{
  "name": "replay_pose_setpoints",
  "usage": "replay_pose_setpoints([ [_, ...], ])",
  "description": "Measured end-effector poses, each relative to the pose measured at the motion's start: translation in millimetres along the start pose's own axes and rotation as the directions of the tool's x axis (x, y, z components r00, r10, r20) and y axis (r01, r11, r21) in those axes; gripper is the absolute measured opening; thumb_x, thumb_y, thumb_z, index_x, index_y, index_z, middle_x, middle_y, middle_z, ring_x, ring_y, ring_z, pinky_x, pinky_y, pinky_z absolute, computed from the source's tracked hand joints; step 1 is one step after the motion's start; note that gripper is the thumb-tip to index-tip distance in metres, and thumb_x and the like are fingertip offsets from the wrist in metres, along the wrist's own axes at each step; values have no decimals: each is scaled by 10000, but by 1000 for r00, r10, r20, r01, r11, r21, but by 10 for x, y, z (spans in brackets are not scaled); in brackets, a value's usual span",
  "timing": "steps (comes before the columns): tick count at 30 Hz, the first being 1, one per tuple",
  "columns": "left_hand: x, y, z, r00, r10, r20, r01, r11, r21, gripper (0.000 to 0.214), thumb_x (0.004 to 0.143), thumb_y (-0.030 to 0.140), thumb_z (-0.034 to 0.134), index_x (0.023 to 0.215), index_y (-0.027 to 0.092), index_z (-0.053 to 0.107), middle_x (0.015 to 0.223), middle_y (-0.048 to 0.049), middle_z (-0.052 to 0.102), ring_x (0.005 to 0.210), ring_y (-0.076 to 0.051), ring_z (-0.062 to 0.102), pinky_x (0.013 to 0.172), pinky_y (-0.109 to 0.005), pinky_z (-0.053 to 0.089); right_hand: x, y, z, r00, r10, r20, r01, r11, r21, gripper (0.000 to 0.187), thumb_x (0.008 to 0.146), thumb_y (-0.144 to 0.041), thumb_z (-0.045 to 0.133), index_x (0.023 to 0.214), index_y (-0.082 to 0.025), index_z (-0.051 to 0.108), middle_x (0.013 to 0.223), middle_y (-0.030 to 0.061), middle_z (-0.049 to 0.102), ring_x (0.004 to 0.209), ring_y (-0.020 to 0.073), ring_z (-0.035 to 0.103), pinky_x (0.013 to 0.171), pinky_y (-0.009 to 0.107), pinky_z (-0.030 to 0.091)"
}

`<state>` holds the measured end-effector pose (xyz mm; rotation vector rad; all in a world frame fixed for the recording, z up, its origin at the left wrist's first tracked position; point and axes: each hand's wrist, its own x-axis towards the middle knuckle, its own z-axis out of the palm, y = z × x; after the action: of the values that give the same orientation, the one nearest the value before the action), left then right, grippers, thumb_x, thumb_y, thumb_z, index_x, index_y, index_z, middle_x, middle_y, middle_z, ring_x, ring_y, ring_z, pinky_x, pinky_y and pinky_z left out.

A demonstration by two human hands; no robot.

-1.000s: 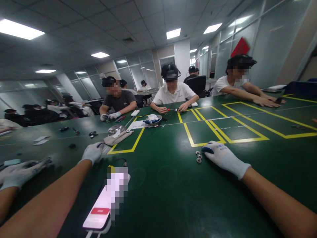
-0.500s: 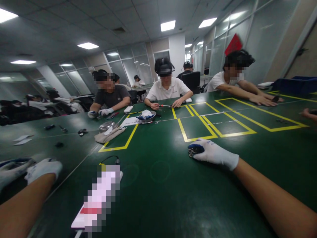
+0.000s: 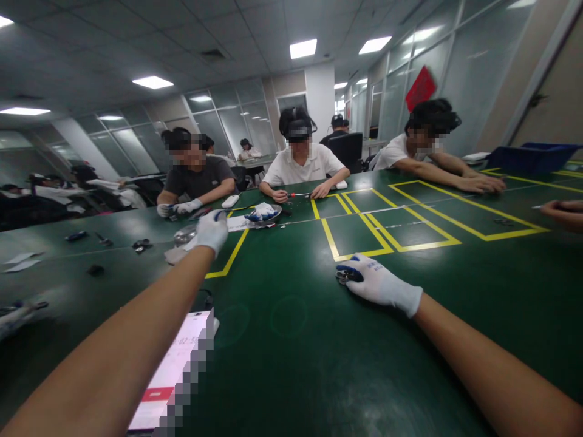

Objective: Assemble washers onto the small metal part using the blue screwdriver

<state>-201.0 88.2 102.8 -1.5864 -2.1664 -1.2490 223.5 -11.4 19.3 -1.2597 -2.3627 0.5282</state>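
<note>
My left hand [image 3: 212,230], in a white glove with blue tips, is stretched far out over the green table [image 3: 291,340]. It hovers beside a shiny metal bowl [image 3: 183,235] that rests on a beige cloth [image 3: 173,255]. I see only the back of this hand, so its fingers are hidden. My right hand [image 3: 381,283], gloved the same way, lies on the table with its fingers gathered over a few small metal rings [image 3: 343,278]. The rings peek out under the blue fingertips.
A lit phone [image 3: 170,376] with a cable lies front left under my forearm. Yellow tape rectangles [image 3: 355,240] mark the table. A dish with gloves [image 3: 264,212] sits farther off. Three seated people work opposite; other people's hands show at the left edge [image 3: 18,309] and right edge [image 3: 562,212].
My left hand pulled back to the left, then swung forward to the metal bowl. My right hand closed over the small rings and drew them slightly nearer.
</note>
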Motion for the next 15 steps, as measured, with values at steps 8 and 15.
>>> replay_pose_setpoints([
  [8,-1035,1111,1000,988,61,140,1,915,-405,417,937,318,533,1316,166,619,1276,-145,661,1200,-266,608,1112,-411,428,-2,29,71,989,76,-126,-81,996,-37,466,899,-459,612,1282,-198,661,1165,113,569,990,218,602,889,320,475],
  [15,-1843,1338,1166,915,339,219,-165,809,-564,585,924,168,510,1501,239,445,1220,-119,616,1127,-227,609,1058,-389,467,60,-56,250,979,54,-196,-100,967,-234,316,879,-474,638,1027,-214,742,1055,107,597,929,231,579,831,339,461],
])
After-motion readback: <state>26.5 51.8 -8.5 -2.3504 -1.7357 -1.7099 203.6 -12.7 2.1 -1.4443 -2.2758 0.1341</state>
